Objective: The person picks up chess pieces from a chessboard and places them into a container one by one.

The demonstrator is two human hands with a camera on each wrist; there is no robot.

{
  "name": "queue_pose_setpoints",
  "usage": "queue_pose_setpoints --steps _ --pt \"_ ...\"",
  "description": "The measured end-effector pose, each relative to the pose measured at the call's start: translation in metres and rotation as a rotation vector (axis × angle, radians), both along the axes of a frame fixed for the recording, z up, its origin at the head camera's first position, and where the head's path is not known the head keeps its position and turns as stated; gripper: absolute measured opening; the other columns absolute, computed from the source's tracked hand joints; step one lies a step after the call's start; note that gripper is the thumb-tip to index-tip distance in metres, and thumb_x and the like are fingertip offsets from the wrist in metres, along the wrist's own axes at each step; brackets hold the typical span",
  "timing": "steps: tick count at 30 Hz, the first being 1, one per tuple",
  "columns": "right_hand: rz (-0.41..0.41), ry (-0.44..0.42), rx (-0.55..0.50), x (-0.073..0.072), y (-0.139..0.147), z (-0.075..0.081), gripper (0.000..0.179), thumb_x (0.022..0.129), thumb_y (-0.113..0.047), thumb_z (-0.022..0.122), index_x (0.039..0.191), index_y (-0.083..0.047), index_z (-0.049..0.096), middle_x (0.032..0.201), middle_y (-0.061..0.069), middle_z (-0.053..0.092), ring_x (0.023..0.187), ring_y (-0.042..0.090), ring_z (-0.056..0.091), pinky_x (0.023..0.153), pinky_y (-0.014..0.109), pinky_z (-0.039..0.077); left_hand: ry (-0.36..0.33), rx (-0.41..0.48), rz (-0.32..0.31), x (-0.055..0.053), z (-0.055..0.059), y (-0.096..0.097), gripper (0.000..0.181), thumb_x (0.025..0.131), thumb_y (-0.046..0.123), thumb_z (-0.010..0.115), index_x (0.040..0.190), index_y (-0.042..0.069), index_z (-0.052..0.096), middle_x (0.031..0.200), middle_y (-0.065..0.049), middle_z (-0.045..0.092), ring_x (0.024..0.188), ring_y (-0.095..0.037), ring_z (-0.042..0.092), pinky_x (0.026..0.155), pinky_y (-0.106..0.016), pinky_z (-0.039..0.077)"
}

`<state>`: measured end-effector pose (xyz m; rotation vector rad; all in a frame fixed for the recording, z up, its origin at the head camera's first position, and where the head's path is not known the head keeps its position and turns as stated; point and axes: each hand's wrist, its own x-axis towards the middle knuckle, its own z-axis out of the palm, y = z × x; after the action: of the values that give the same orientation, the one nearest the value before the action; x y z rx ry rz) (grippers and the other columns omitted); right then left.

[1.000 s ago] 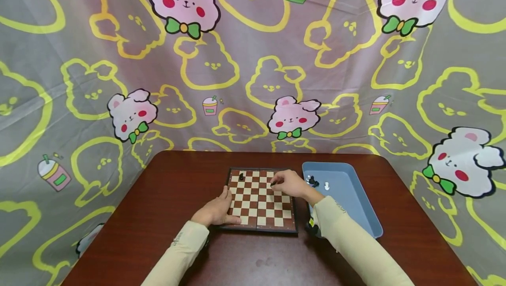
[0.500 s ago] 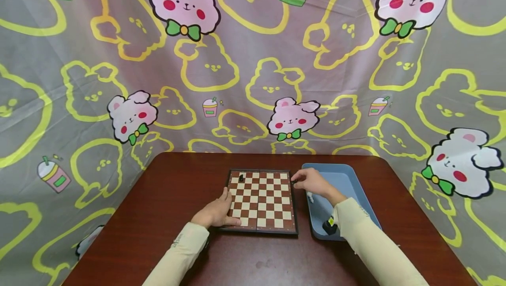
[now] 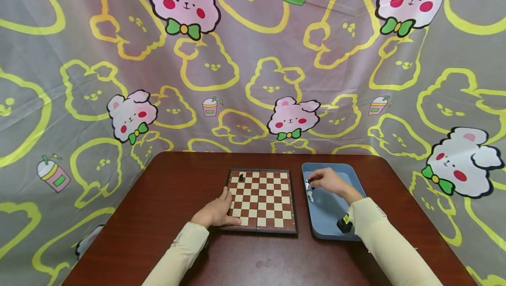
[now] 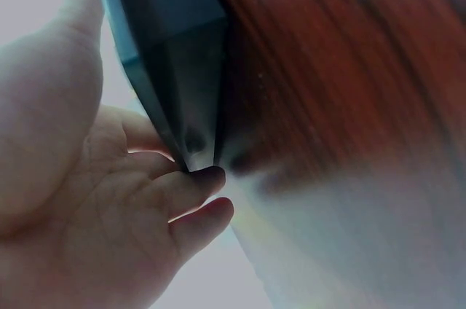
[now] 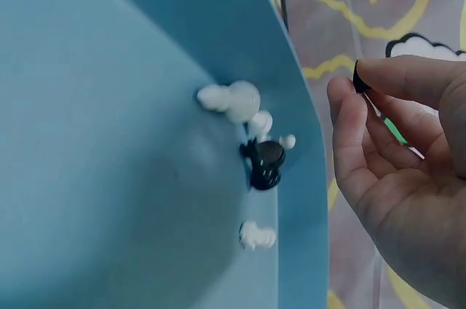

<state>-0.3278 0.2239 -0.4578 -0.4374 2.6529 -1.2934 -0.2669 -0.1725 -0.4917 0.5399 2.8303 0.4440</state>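
Note:
My left hand (image 3: 215, 211) holds the near left corner of a brown-and-cream chessboard (image 3: 272, 202), thumb along the near edge, other fingers at the left side. In the left wrist view those fingers (image 4: 200, 229) reach around the board's dark edge (image 4: 171, 39). A single black chess piece (image 3: 241, 177) stands near the board's far left corner. Over the left side of a blue tray (image 3: 328, 209) is my right hand (image 3: 330, 181). Between its thumb and fingertips it pinches a small black chess piece (image 5: 360, 79), mostly covered by the fingers.
Along the tray's wall lie white chess pieces (image 5: 237, 101) and a black chess piece (image 5: 266, 167). Another white piece (image 5: 256, 236) lies nearby. The wooden table (image 3: 186, 176) extends on both sides, with a patterned cloth (image 3: 245, 79) hanging behind it.
My right hand has moved right, from over the board's far right part, past its edge, to above the tray, carrying the black chess piece. The left hand has stayed at the board's corner.

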Motion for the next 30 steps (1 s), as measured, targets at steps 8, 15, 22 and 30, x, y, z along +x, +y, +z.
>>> queue_pose_setpoints --steps 8,15,22,30 --pt "-0.021 -0.042 -0.016 -0.001 0.017 -0.005 0.029 0.09 -0.007 0.062 0.115 0.007 0.063 0.104 0.02 0.065 0.093 0.034 0.062 0.075 0.048 0.05 -0.005 -0.006 -0.001 0.0 -0.001 0.0 0.114 0.073 0.061 0.07 0.146 -0.011 0.018 0.151 -0.031 0.008 0.127 -0.04 0.041 0.096 -0.042 0.043" --pt "-0.032 -0.05 -0.026 -0.002 0.026 -0.009 0.028 0.089 -0.007 0.064 0.112 0.008 0.064 0.101 0.019 0.066 0.089 0.031 0.063 0.078 0.046 0.051 -0.012 -0.003 0.006 0.0 0.001 0.0 0.114 0.074 0.06 0.07 0.146 -0.011 0.018 0.152 -0.03 0.008 0.127 -0.04 0.04 0.095 -0.042 0.043" --pt "-0.039 -0.051 -0.016 -0.001 0.031 -0.011 0.027 0.089 -0.007 0.064 0.111 0.009 0.064 0.101 0.015 0.066 0.09 0.03 0.063 0.078 0.044 0.052 -0.009 -0.008 0.009 0.0 0.001 0.0 0.114 0.073 0.059 0.071 0.146 -0.011 0.018 0.152 -0.03 0.008 0.127 -0.041 0.041 0.094 -0.043 0.043" --pt "-0.052 -0.045 0.031 -0.001 0.036 -0.01 0.03 0.091 -0.014 0.063 0.114 0.006 0.064 0.102 0.012 0.066 0.091 0.029 0.062 0.08 0.044 0.05 -0.011 -0.013 0.007 0.0 0.002 0.001 0.114 0.073 0.059 0.071 0.146 -0.011 0.018 0.152 -0.03 0.008 0.125 -0.041 0.042 0.094 -0.043 0.044"
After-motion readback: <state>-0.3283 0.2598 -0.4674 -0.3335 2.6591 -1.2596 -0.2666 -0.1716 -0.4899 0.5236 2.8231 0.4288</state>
